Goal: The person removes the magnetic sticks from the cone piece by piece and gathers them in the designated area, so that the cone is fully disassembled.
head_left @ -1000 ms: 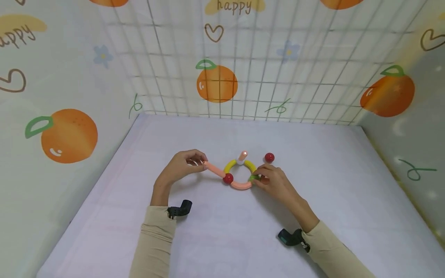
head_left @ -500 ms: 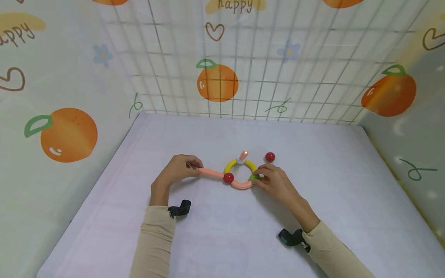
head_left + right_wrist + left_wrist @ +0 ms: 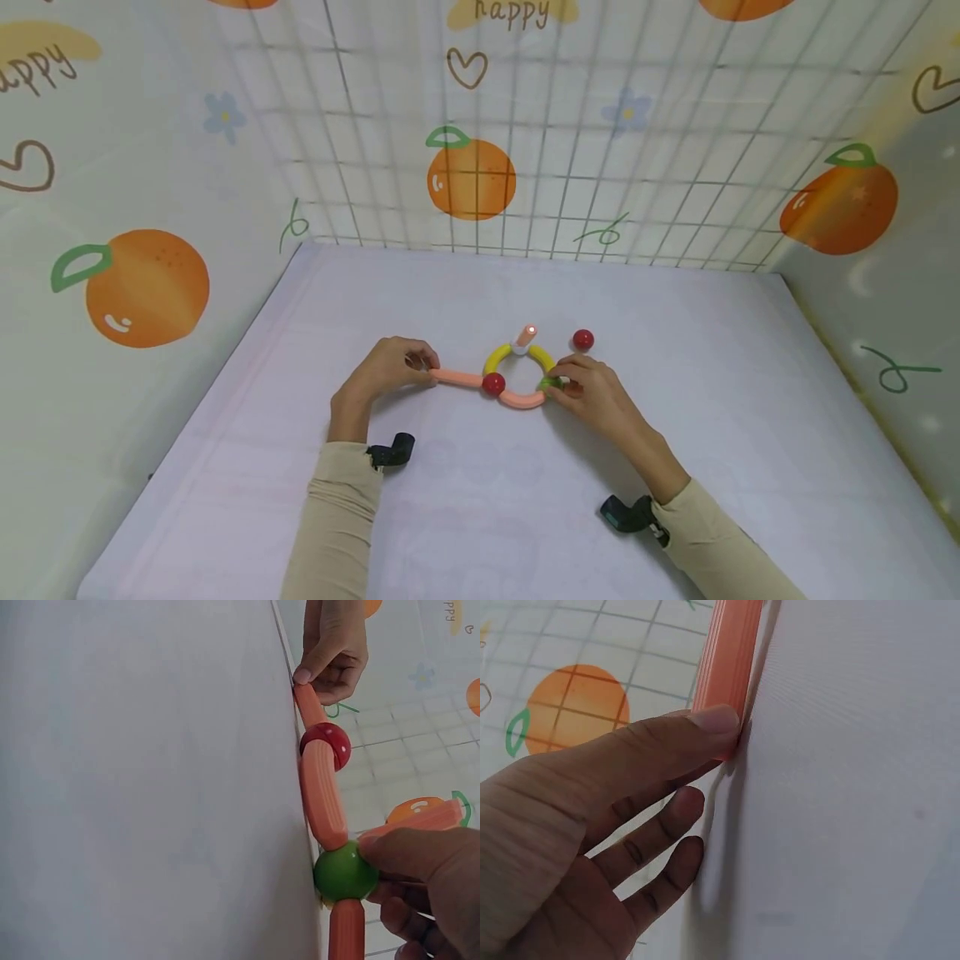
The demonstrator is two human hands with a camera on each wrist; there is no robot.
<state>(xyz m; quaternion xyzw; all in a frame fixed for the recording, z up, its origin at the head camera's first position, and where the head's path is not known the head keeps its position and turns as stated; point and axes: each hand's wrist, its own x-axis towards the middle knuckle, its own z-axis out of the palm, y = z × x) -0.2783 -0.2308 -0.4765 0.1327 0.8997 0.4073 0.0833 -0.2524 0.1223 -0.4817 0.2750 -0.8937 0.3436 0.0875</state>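
A straight salmon rod is jutting from the red ball of a ring midway between the side edges of the worktop. The left hand is pinching the rod's outer end, the right hand the green ball.

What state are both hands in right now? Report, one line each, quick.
Left hand: closed, pinching the outer end of the straight pink stick.
Right hand: closed, pinching the green ball.

The green ball looks like smooth, glossy plastic, the pink rod like ridged, duller plastic.
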